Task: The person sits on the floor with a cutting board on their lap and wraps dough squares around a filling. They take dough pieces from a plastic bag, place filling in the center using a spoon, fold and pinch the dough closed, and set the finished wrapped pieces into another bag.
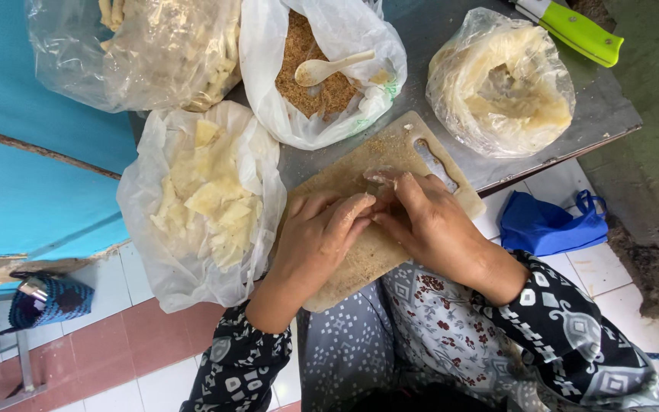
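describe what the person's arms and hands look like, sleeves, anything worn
Both hands, the left hand and the right hand, are bare, with no gloves or visible rings. The sleeves are black with a white geometric and floral print, pushed up above the wrists.

The cutting board point(390, 164) is hemmed in: a bag of pale wrapper pieces point(204, 194) touches its left edge, the crumb bag with a spoon point(322, 72) crowds its top, and a dough bag point(501, 84) stands just right. Bare tabletop point(604, 114) remains beyond.
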The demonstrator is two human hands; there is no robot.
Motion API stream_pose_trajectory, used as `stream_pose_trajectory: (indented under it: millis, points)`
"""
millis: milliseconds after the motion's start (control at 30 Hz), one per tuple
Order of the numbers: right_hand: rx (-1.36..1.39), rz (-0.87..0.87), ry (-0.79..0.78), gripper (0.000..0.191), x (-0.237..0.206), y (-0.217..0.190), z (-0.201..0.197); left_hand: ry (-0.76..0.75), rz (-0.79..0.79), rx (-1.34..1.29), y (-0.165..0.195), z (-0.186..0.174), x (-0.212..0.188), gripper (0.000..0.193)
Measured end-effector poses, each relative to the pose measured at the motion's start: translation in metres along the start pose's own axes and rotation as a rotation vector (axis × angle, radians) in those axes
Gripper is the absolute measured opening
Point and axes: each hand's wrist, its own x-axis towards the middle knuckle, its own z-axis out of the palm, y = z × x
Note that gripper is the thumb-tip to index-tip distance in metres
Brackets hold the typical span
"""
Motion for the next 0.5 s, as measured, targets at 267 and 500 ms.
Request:
stream_pose_trajectory:
  millis: [267,500]
  points:
    - [-0.038,-0.305,0.073,0.054,0.001,-0.006,-0.001,-0.05,-0.08,-0.138,-0.01,-0.003,0.011,0.052]
    - [-0.071,-0.273,0.094,0.053,0.004,-0.005,0.005,-0.065,-0.263,-0.312,-0.005,-0.026,0.018,0.069]
